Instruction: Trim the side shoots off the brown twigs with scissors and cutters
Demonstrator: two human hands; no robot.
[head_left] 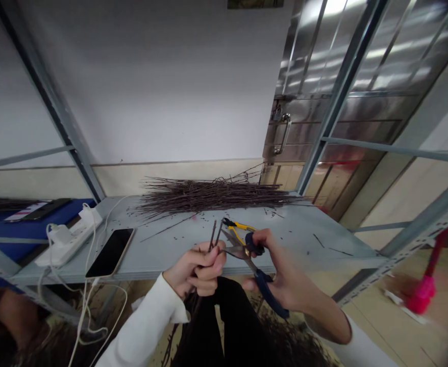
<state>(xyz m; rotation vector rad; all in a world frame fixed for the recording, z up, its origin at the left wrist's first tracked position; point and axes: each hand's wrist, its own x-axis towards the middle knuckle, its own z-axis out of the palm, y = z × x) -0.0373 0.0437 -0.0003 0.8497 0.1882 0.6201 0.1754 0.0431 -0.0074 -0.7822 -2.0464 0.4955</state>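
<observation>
Two thin dark twigs (215, 235) stick up out of my left hand (203, 267), whose fingers are closed around them; their lower part hangs below the shelf edge. My right hand (281, 270) has its fingers in the dark blue handles of a pair of scissors (264, 280). The scissor blades are apart and point left, close to my left fingers and the twigs. Just behind the scissors, yellow-handled pliers (236, 228) lie on the shelf. Farther back lies a long pile of dark twigs (208, 196) along the wall.
A grey metal shelf (308, 239) carries everything, with small dark bits scattered over it. To the left lie a phone (110, 253) on a charging cable and a white power strip (73, 237). Uprights (339, 97) stand at both sides. Dark twigs (296, 341) are heaped on the floor.
</observation>
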